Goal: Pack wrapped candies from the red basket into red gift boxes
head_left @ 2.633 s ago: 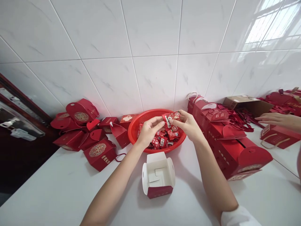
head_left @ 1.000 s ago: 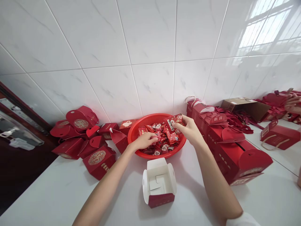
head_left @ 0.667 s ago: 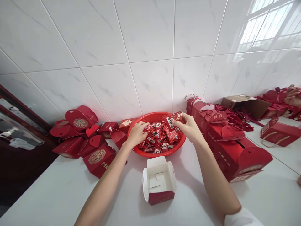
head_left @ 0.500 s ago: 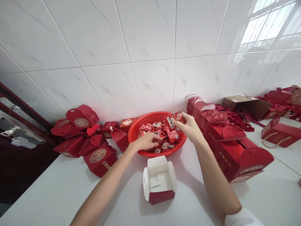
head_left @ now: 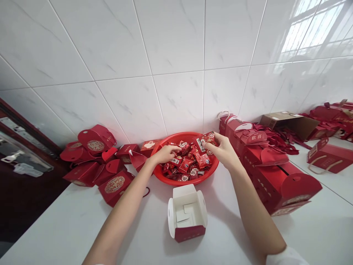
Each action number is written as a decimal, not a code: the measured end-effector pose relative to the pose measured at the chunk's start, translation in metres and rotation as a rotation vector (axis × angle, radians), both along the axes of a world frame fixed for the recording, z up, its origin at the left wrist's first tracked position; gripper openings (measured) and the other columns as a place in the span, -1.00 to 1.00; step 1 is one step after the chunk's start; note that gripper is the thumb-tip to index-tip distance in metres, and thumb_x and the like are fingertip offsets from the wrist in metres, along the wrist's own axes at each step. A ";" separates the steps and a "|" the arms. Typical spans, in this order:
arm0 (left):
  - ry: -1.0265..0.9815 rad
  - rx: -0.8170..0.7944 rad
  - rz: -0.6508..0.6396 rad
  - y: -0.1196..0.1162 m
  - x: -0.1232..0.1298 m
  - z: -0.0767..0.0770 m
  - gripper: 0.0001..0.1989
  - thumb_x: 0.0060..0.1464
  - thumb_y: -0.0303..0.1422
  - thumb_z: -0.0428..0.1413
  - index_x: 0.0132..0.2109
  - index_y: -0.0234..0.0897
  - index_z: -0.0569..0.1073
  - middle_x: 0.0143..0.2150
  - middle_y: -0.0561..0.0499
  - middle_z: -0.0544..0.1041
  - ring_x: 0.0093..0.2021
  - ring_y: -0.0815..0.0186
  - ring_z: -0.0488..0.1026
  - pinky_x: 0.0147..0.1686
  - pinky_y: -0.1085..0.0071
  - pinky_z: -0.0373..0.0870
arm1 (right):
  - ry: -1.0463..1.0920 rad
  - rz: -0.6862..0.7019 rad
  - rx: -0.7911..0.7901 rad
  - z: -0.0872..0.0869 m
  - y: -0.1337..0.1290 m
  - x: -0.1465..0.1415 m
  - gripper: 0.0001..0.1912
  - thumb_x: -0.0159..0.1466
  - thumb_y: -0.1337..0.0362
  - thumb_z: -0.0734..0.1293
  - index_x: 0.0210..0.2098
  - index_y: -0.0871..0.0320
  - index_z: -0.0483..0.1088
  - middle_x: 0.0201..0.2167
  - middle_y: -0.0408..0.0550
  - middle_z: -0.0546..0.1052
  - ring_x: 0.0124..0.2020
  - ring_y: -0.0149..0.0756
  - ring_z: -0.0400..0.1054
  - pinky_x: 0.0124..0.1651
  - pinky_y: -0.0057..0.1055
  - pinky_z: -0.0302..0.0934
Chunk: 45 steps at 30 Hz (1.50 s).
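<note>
A red plastic basket (head_left: 165,179) holds a heap of red wrapped candies (head_left: 185,165). My right hand (head_left: 224,150) is over the basket's right side, thumb and fingers closed on red candy packets (head_left: 205,141). At the upper left of the heap is my left hand (head_left: 166,154), its fingers curled together among the candies; what they pinch is too small to make out. In front of the basket stands an open gift box (head_left: 190,233), red outside and white inside, with its flaps up and only its folded bottom visible inside.
Red gift boxes (head_left: 116,186) are piled to the left, and a row of closed ones (head_left: 284,184) runs along the right. Behind that row lie red ribbons (head_left: 285,141) by a cardboard box (head_left: 292,123). A red bag (head_left: 331,156) stands farther right. The tiled wall (head_left: 179,95) rises behind.
My left hand has moved up and left across the candies, from the middle of the basket to its upper left. My right hand still holds the packets in nearly the same place.
</note>
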State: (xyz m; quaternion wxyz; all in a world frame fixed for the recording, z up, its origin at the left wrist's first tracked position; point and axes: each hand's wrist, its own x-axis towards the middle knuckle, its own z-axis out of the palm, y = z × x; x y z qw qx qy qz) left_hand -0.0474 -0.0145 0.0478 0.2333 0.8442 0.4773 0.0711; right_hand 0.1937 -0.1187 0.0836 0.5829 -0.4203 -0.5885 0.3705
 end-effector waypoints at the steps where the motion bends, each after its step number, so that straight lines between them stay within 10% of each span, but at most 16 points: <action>1: -0.060 0.012 0.025 0.002 -0.006 0.003 -0.50 0.04 -0.52 0.00 0.11 -0.26 0.55 0.08 -0.05 0.61 0.05 0.18 0.55 0.00 0.39 0.46 | -0.001 -0.003 0.000 0.000 0.000 0.000 -0.83 0.10 0.20 0.38 -0.36 0.18 0.43 -0.41 -0.10 0.53 -0.36 -0.28 0.38 -0.28 -0.38 0.27; 13: 0.103 0.070 -0.004 -0.006 -0.007 -0.020 -0.82 -0.19 -0.43 0.27 -0.32 -0.23 0.62 -0.39 0.03 0.62 -0.30 0.15 0.56 -0.29 0.39 0.37 | -0.024 0.015 0.008 -0.001 0.001 -0.003 -0.81 0.10 0.20 0.38 -0.34 0.18 0.44 -0.39 -0.09 0.54 -0.34 -0.27 0.39 -0.25 -0.37 0.28; 20: -0.275 0.251 0.193 -0.024 -0.021 -0.024 -0.76 0.06 -0.23 0.18 -0.19 -0.23 0.63 -0.22 -0.04 0.65 -0.20 0.15 0.56 -0.18 0.32 0.46 | -0.005 0.022 -0.003 0.000 0.002 -0.002 -0.80 0.09 0.20 0.38 -0.33 0.18 0.44 -0.36 -0.09 0.55 -0.31 -0.26 0.40 -0.24 -0.39 0.28; 25: -0.265 0.576 0.288 -0.026 -0.029 -0.016 -0.67 0.02 -0.49 0.07 -0.11 -0.21 0.64 -0.02 -0.10 0.61 0.04 0.09 0.50 0.15 0.15 0.38 | -0.030 0.013 -0.009 -0.003 0.002 -0.004 -0.79 0.10 0.19 0.38 -0.32 0.18 0.44 -0.37 -0.08 0.55 -0.33 -0.26 0.40 -0.25 -0.37 0.28; 31: 0.153 0.076 -0.103 -0.019 -0.018 -0.020 -0.49 -0.14 -0.63 0.06 -0.10 -0.11 0.67 -0.09 0.00 0.67 -0.06 0.21 0.57 -0.04 0.43 0.45 | -0.043 0.019 0.005 -0.002 0.002 -0.005 -0.80 0.11 0.21 0.38 -0.30 0.19 0.44 -0.35 -0.08 0.55 -0.33 -0.27 0.39 -0.25 -0.39 0.28; 45: 0.399 0.103 -0.026 -0.012 -0.003 -0.025 -0.53 -0.14 -0.61 0.12 -0.10 -0.12 0.66 -0.09 -0.12 0.60 -0.04 0.05 0.53 -0.14 0.33 0.43 | -0.067 0.030 0.034 0.000 -0.004 -0.004 -0.80 0.12 0.22 0.37 -0.28 0.19 0.46 -0.35 -0.07 0.55 -0.33 -0.27 0.39 -0.24 -0.39 0.29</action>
